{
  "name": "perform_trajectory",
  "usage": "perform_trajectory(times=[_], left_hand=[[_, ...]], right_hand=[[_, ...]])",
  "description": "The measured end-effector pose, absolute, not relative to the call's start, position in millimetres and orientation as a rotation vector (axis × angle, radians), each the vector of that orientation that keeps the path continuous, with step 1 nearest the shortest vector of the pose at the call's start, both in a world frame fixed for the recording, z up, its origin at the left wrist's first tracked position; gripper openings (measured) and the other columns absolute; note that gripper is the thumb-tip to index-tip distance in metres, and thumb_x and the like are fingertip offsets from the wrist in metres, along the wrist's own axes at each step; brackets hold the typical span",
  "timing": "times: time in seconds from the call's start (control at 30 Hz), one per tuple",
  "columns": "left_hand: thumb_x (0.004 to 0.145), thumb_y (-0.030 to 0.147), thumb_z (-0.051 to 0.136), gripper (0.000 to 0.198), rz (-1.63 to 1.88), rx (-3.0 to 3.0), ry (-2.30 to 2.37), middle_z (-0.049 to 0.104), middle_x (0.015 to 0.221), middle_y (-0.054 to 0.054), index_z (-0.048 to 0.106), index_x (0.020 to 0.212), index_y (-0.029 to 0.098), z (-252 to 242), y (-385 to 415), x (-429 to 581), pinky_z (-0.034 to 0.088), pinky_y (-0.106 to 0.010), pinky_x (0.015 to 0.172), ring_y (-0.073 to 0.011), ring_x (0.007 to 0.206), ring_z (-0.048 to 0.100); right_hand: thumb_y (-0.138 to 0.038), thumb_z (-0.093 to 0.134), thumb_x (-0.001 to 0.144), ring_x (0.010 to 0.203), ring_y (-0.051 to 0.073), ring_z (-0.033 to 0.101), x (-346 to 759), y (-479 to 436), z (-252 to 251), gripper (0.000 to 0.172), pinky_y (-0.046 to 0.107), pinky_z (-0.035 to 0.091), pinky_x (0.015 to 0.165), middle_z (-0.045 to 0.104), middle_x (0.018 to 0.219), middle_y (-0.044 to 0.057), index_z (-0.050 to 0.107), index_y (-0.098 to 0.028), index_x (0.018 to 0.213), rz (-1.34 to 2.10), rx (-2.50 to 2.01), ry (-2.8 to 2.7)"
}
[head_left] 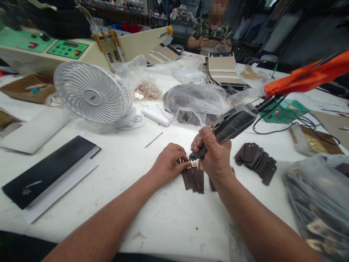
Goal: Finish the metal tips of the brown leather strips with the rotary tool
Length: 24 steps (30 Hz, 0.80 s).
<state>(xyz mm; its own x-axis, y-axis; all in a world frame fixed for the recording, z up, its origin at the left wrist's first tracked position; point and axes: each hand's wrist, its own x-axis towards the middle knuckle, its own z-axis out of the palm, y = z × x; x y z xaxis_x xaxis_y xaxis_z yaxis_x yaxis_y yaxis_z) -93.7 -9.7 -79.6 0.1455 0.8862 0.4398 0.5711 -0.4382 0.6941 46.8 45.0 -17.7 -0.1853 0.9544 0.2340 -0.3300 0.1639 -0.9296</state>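
Observation:
My right hand (214, 154) is wrapped round a grey electric screwdriver (236, 122), which slants down to the left. Its tip meets the gold-coloured metal fittings (193, 163) at the upper ends of several dark brown strips (194, 180) lying side by side on the white table. At the strips' left, my left hand (172, 162) has its fingers pinched together at a fitting close to the screwdriver's tip; whatever lies between the fingertips is hidden. Another brown strip (212, 185) shows partly under my right wrist. Fanned out to the right is a pile of dark brown tabs (256, 162).
A white fan (92, 96) stands at left, behind a black booklet (51, 171). Clear plastic bags (195, 102) lie beyond my hands, and another bag (319, 196) bulges at right. A green box (287, 111) trails black cable. Across the table sits a person (211, 34).

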Motion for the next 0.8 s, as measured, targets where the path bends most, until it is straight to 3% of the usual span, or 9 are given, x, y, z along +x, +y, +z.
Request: perform_trajectory(times=[0.17, 0.47, 0.8], left_hand=[[0.088, 0.029, 0.079, 0.016, 1.186, 2.085, 1.410, 0.072, 0.097, -0.005, 0.072, 0.080, 0.017, -79.3, -9.8, -93.7, 0.047, -0.036, 0.086, -0.0191, 0.095, 0.061], [0.082, 0.031, 0.085, 0.026, 1.053, 2.107, 1.473, 0.069, 0.102, -0.005, 0.073, 0.101, 0.019, -81.8, -9.2, -97.4, 0.048, -0.039, 0.091, -0.0213, 0.102, 0.058], [0.091, 0.032, 0.074, 0.023, 1.074, 2.302, 1.488, 0.067, 0.114, -0.008, 0.073, 0.110, 0.018, -70.5, -14.2, -93.7, 0.051, -0.040, 0.097, -0.0209, 0.110, 0.058]], right_hand=[[-0.062, 0.080, 0.082, 0.050, 0.009, 0.051, 45.9, 45.3, -19.8, 0.055, 0.023, 0.047, 0.051, 0.049, 0.059, -0.002, 0.050, -0.015, 0.077, 1.342, -0.726, -1.225], [-0.060, 0.079, 0.084, 0.049, 0.009, 0.050, 73.8, 51.6, -2.4, 0.054, 0.023, 0.047, 0.051, 0.048, 0.059, -0.003, 0.051, -0.015, 0.077, 1.223, -0.726, -1.208], [-0.054, 0.084, 0.081, 0.047, 0.009, 0.049, 146.0, 52.7, 7.4, 0.051, 0.024, 0.047, 0.049, 0.047, 0.057, -0.004, 0.051, -0.015, 0.076, 1.065, -0.715, -1.088]])
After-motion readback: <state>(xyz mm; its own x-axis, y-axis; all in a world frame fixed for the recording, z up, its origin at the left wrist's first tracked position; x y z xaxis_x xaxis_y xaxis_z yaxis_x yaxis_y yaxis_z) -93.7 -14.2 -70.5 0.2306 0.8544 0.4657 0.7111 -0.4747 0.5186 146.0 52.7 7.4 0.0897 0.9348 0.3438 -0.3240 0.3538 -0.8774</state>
